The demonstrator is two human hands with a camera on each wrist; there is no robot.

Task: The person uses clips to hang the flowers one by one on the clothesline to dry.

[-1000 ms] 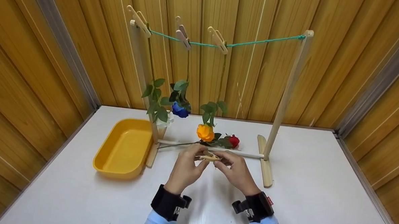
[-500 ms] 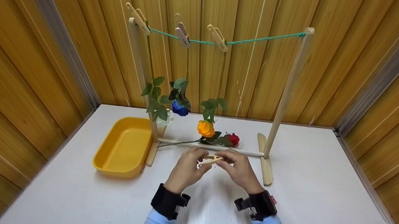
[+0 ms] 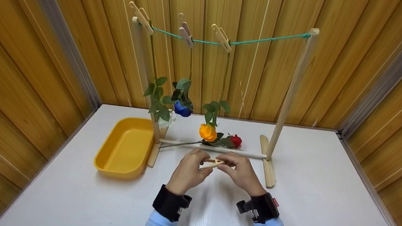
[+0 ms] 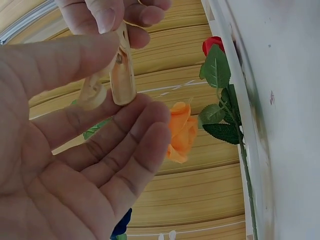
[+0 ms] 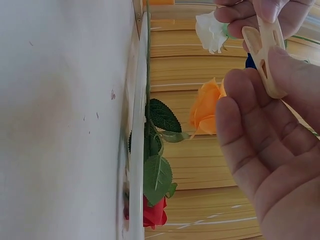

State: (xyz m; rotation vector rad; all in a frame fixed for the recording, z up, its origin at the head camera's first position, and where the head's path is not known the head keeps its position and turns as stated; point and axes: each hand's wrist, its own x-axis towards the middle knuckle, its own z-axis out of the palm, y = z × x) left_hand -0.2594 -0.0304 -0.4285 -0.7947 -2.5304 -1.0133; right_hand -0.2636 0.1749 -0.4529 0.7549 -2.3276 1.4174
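Observation:
A pale tan clothespin [image 3: 214, 164] is held between both hands, low over the table in front of the rack. My left hand [image 3: 191, 170] grips its two handle legs, thumb on one and fingers on the other, as the left wrist view shows on the clothespin [image 4: 122, 82]. The opposite end is pinched between thumb and fingers of my right hand [image 3: 242, 169]. The right wrist view shows the slotted side of the clothespin [image 5: 270, 55]. Behind the hands, a red rose [image 3: 235, 140] lies along the rack's bottom bar, its stem pointing left.
A wooden rack carries a green cord [image 3: 268, 40]. Three clothespins on it hold a white rose [image 3: 167, 119], a blue rose [image 3: 183, 109] and an orange rose [image 3: 208, 132], heads down. Beside the rack's left post sits a yellow tub [image 3: 124, 148]. Wood-panelled walls enclose the table [image 3: 320, 186].
Both hands have come slightly nearer the body, and the clothespin has turned so that its two legs show apart. The hanging roses and the red rose stay where they were.

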